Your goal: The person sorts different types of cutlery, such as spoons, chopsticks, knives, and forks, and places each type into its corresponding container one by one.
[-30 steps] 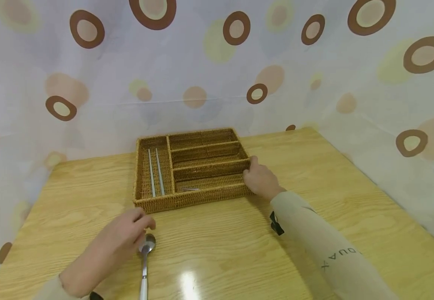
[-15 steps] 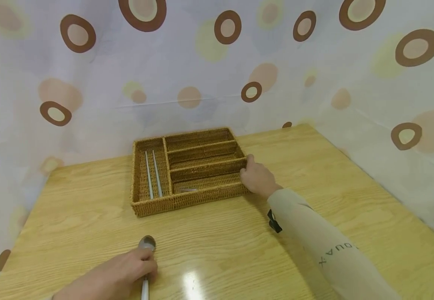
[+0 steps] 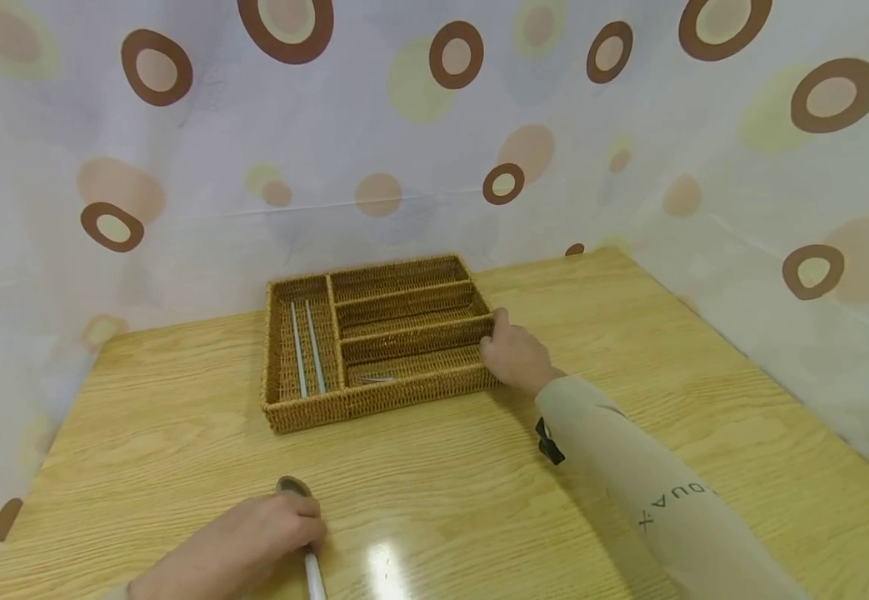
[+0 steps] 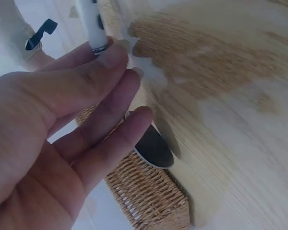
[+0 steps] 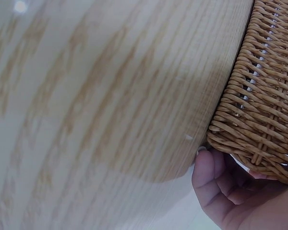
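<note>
Near the front of the table my left hand [image 3: 265, 533] pinches a spoon [image 3: 294, 485], its metal bowl pointing toward the basket. In the left wrist view the thumb and fingers hold the spoon at the neck, beside its white, dark-spotted handle [image 4: 90, 21]; the bowl [image 4: 156, 148] shows past the fingertips. My right hand [image 3: 518, 357] grips the near right corner of a woven cutlery basket [image 3: 389, 402]. From the right wrist view, its fingers [image 5: 209, 175] curl under that corner.
Two pale chopsticks [image 3: 299, 354] lie in the basket's long left compartment. A thin metal utensil [image 3: 377, 380] shows in the front compartment. Behind the wooden table [image 3: 434, 492] hangs a patterned curtain [image 3: 314, 150], close to the basket's back.
My left hand has come down onto the spoon and taken hold of it. The spoon's handle end has swung right. My right hand stays on the basket corner.
</note>
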The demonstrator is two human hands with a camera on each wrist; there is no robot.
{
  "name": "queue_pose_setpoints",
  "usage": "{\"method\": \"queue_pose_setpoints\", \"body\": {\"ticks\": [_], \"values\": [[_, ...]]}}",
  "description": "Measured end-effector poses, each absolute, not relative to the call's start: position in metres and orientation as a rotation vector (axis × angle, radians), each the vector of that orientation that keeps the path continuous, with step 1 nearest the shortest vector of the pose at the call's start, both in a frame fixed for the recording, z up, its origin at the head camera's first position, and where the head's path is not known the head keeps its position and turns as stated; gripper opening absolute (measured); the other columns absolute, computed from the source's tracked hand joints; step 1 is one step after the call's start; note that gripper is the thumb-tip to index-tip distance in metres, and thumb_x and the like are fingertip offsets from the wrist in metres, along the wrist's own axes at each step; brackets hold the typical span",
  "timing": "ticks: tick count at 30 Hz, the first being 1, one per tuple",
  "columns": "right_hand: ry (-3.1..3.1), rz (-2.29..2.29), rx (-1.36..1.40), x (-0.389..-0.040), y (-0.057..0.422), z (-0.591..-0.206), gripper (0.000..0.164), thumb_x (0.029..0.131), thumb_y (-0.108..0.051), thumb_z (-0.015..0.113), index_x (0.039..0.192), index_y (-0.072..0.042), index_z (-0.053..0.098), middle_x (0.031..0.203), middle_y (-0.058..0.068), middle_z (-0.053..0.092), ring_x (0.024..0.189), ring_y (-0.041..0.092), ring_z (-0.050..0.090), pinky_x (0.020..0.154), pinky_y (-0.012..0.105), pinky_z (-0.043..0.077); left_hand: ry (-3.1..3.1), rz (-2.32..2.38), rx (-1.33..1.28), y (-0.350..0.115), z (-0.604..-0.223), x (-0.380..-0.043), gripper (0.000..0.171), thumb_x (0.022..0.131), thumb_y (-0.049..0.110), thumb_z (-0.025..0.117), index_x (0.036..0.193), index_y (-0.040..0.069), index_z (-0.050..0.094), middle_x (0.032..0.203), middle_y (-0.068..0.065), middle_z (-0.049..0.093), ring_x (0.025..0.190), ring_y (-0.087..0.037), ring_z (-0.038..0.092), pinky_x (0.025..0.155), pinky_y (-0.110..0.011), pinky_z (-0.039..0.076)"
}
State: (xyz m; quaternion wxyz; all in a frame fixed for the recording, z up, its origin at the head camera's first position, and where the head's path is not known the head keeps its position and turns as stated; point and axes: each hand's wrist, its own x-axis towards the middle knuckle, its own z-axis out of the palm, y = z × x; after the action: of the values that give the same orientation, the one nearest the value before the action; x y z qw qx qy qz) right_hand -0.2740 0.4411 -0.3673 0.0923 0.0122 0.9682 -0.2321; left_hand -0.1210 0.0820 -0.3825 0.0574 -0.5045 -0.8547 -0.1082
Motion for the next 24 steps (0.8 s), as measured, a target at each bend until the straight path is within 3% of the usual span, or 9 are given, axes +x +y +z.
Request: {"method": "queue_pose_setpoints", "body": {"ticks": [3, 6, 10, 24], "values": [[2.872, -0.700, 0.036, -0.274, 0.442, -0.368, 0.061, 0.100, -0.027, 0.027, 0.153, -0.002, 0.010, 0.053, -0.001, 0.039, 0.041, 0.012, 0.027, 0.037, 0.026, 0.023, -2.611, -0.331, -1.551, 0.081, -0.372, -0.121, 0.011, 0.076, 0.024, 0.081, 0.079, 0.023, 0.070, 0.077, 0.014, 0.064, 0.070, 0.003, 0.058, 0.062, -0.014, 0.051], [2.868, -0.703, 0.041, -0.274, 0.442, -0.369, 0.062, 0.101, -0.028, 0.027, 0.154, -0.002, 0.009, 0.053, -0.001, 0.039, 0.041, 0.012, 0.027, 0.037, 0.026, 0.023, -2.548, -0.301, -1.548, 0.082, -0.364, -0.122, 0.012, 0.080, 0.030, 0.078, 0.079, 0.024, 0.068, 0.075, 0.016, 0.062, 0.067, 0.008, 0.052, 0.059, -0.011, 0.046], [2.863, -0.706, 0.045, -0.274, 0.442, -0.370, 0.062, 0.101, -0.028, 0.027, 0.155, -0.003, 0.008, 0.053, -0.002, 0.039, 0.041, 0.012, 0.026, 0.037, 0.025, 0.023, -2.475, -0.235, -1.496, 0.088, -0.359, -0.126, 0.011, 0.078, 0.020, 0.078, 0.076, 0.023, 0.067, 0.070, 0.015, 0.062, 0.060, 0.008, 0.050, 0.053, -0.008, 0.042], [2.885, -0.682, 0.052, -0.274, 0.440, -0.369, 0.060, 0.100, -0.028, 0.028, 0.152, -0.003, 0.013, 0.055, -0.001, 0.040, 0.043, 0.013, 0.029, 0.038, 0.026, 0.025, -2.349, -0.100, -1.379, 0.103, -0.345, -0.139, 0.018, 0.071, 0.031, 0.082, 0.073, 0.021, 0.067, 0.067, 0.012, 0.064, 0.058, -0.002, 0.047, 0.052, -0.012, 0.042]]}}
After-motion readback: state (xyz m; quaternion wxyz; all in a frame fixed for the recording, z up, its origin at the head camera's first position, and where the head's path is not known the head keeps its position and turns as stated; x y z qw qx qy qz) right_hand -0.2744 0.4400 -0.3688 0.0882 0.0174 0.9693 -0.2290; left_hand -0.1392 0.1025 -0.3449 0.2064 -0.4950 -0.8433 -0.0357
